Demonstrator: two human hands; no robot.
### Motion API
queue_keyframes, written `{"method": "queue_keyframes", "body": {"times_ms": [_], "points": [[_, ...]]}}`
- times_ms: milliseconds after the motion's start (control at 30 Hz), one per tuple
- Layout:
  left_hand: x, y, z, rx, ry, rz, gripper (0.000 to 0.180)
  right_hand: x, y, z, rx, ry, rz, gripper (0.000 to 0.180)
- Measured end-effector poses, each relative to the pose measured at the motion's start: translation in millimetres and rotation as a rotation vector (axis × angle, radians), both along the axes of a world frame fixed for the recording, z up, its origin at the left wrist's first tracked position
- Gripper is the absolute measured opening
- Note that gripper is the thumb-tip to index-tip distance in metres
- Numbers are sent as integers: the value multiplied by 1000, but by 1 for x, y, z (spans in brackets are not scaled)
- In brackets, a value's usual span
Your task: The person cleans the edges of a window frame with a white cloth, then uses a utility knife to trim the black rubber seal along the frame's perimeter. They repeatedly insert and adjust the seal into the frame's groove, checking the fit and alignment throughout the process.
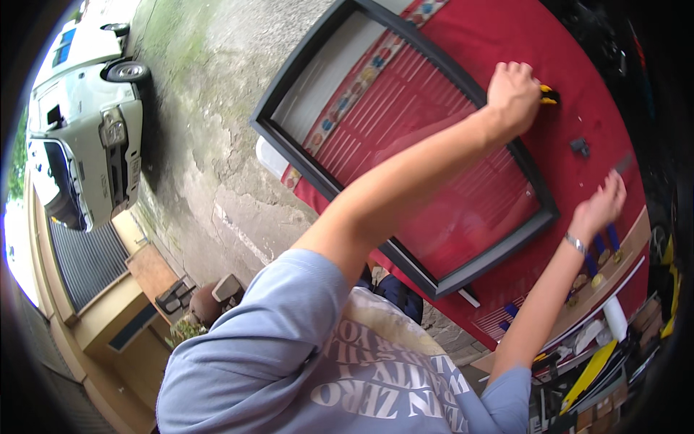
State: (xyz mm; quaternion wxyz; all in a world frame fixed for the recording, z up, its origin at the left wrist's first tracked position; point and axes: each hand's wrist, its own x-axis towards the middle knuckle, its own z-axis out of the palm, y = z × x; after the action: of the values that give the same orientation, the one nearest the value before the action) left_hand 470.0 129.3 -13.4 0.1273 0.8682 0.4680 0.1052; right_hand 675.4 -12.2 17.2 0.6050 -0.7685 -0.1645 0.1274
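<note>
A dark grey window frame with a clear pane lies on a red-covered table. My left arm reaches across the pane, and my left hand is closed around a yellow and black hand tool just past the frame's far side; the fingers hide most of the tool. Beyond the frame's right side, my right hand has its fingers drawn together at one end of a thin grey blade-like piece. A small dark grey plastic part rests on the cloth between my hands.
Blue-handled tools lie along a wooden strip at the table's right edge. A white roll and a yellow strip sit among clutter below. A white van is parked on the concrete ground at left.
</note>
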Motion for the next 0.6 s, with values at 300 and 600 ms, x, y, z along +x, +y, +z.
{"method": "queue_keyframes", "body": {"times_ms": [300, 600], "points": [[-187, -82, 51, 64, -689, 282, 26, -186, -25, 46, 20, 144, 412, 8], [-431, -156, 81, 21, -320, 723, 17, -425, 49, 0, -103, -231, 1145, 3]]}}
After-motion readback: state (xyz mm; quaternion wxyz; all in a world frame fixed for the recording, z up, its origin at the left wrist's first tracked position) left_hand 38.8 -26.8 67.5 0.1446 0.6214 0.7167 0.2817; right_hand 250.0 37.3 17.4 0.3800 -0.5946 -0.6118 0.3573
